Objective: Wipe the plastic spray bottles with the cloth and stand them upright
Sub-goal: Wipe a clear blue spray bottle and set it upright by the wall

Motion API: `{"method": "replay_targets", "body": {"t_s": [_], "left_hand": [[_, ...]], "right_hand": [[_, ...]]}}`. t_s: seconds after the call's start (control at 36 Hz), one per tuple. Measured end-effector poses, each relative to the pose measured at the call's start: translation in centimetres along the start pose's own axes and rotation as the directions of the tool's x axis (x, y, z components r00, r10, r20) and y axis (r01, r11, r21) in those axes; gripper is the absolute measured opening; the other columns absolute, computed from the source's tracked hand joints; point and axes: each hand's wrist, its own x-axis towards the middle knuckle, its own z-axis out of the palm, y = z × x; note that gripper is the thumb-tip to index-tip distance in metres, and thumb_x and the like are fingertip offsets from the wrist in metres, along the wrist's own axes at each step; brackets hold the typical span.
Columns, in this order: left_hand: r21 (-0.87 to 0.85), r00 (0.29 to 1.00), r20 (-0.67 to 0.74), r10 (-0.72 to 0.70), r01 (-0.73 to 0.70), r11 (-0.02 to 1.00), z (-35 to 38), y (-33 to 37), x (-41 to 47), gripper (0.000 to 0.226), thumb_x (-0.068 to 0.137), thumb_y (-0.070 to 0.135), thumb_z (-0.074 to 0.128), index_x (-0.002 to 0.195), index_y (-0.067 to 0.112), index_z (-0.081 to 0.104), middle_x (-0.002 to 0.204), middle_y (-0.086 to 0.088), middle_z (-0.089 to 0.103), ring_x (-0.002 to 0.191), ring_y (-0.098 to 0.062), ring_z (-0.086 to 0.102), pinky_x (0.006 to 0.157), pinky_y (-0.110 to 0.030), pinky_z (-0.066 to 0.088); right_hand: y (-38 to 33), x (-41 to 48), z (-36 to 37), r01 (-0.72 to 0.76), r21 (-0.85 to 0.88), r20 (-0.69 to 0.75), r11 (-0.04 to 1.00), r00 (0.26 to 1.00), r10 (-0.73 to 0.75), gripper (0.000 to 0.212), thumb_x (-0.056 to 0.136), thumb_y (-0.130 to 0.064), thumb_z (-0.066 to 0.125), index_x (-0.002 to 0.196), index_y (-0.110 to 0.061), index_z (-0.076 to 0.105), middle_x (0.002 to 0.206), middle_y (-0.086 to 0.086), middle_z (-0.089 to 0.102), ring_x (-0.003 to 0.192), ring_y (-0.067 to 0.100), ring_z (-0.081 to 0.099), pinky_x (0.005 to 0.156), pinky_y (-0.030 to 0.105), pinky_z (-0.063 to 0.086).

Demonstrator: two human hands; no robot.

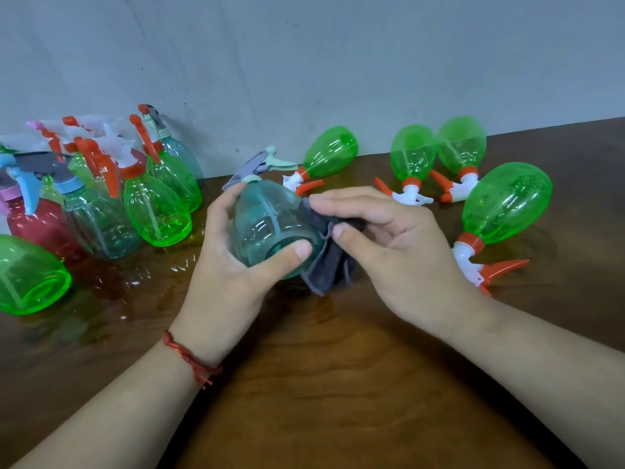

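Left hand (233, 252) grips the teal bottle (267, 225) tilted above the counter (338, 384) — right hand (389, 245) fingers pinch the grey cloth (328, 265) against it.

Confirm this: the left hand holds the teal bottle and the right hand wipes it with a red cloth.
One thing is wrong: the head view shows the cloth is dark grey, not red. The rest stands: the left hand holds the teal bottle and the right hand wipes it with the cloth.

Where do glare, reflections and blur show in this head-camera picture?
Head view: glare streaks on the pale teal clear plastic spray bottle in the left hand; green reflections on the glossy brown wooden table; white trigger heads of the standing bottles at left look soft.
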Motion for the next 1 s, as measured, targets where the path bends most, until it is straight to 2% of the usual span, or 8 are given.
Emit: {"method": "replay_targets", "body": {"t_s": [0.14,0.28,0.42,0.56,0.67,0.78,0.86,1.0], "left_hand": [[0.048,0.998,-0.044,-0.053,0.055,0.997,0.4,-0.1,0.1,0.098,0.068,0.013,0.096,0.148,0.032,0.042,0.125,0.021,0.073,0.120,-0.009,0.072,0.096,-0.024,0.057],[-0.240,0.979,0.038,-0.199,0.202,0.949,0.2,0.5,-0.1,0.092,0.079,0.027,0.088,0.158,0.026,0.040,0.144,-0.004,0.068,0.132,-0.028,0.067,0.105,-0.053,0.056],[-0.349,0.947,0.002,-0.320,0.301,0.888,-0.2,1.0,1.2,0.066,0.092,0.029,0.067,0.154,0.017,0.046,0.118,0.000,0.078,0.102,-0.022,0.078,0.079,-0.047,0.064],[-0.257,0.946,0.034,-0.323,0.321,0.911,-0.4,0.6,0.1,0.057,0.089,0.026,0.076,0.141,0.029,0.053,0.129,-0.012,0.074,0.107,-0.027,0.075,0.084,-0.047,0.061],[-0.255,0.940,0.014,-0.342,0.334,0.907,-0.4,0.7,0.3,0.059,0.091,0.026,0.081,0.143,0.032,0.052,0.126,-0.008,0.076,0.108,-0.023,0.075,0.081,-0.045,0.059],[-0.342,0.930,0.034,-0.365,0.354,0.871,-0.4,0.9,0.4,0.062,0.094,0.024,0.077,0.151,0.029,0.052,0.136,-0.008,0.073,0.122,-0.029,0.072,0.094,-0.055,0.060],[-0.400,0.929,0.077,-0.363,0.362,0.842,-0.4,1.3,0.3,0.063,0.099,0.032,0.068,0.158,0.020,0.047,0.153,-0.014,0.060,0.139,-0.038,0.061,0.106,-0.064,0.053],[-0.493,0.939,0.063,-0.338,0.324,0.808,0.2,2.1,0.0,0.062,0.110,0.037,0.051,0.159,0.001,0.040,0.153,-0.022,0.058,0.141,-0.040,0.058,0.108,-0.058,0.054]], "right_hand": [[0.0,-0.3,0.1,0.055,-0.108,0.034,0.993,0.998,-0.052,0.038,0.098,0.015,0.062,0.124,-0.008,0.077,0.130,0.003,0.071,0.130,0.024,0.064,0.111,0.045,0.052],[-0.1,-0.1,0.0,0.065,-0.147,-0.007,0.987,0.998,-0.067,0.035,0.100,0.014,0.060,0.123,-0.007,0.077,0.130,0.004,0.072,0.129,0.023,0.065,0.111,0.046,0.052],[-0.4,-0.1,0.0,0.082,-0.217,0.022,0.973,0.997,-0.079,0.037,0.099,0.015,0.060,0.120,-0.008,0.078,0.129,0.003,0.072,0.127,0.022,0.066,0.109,0.047,0.054],[-1.2,-0.4,0.1,0.423,-0.465,0.277,0.778,0.904,-0.326,0.039,0.097,0.014,0.061,0.115,-0.013,0.082,0.126,-0.001,0.074,0.119,0.027,0.064,0.105,0.037,0.049],[-1.3,-0.3,0.4,0.502,-0.497,0.376,0.708,0.860,-0.346,0.036,0.100,0.007,0.064,0.117,-0.018,0.082,0.127,-0.006,0.073,0.120,0.028,0.062,0.103,0.036,0.049],[-1.2,-0.1,0.2,0.288,-0.398,0.168,0.871,0.956,-0.240,0.036,0.098,0.011,0.064,0.117,-0.014,0.081,0.128,-0.002,0.073,0.123,0.020,0.065,0.108,0.035,0.049],[-1.2,0.3,0.2,-0.019,-0.058,-0.018,0.998,1.000,0.018,0.034,0.096,0.014,0.064,0.110,-0.015,0.075,0.120,-0.003,0.075,0.120,0.014,0.068,0.104,0.034,0.054],[-0.8,0.0,1.0,-0.346,0.379,0.042,0.858,0.933,0.357,0.028,0.087,0.004,0.071,0.095,-0.021,0.063,0.098,-0.002,0.072,0.087,0.011,0.067,0.068,0.021,0.053]]}}
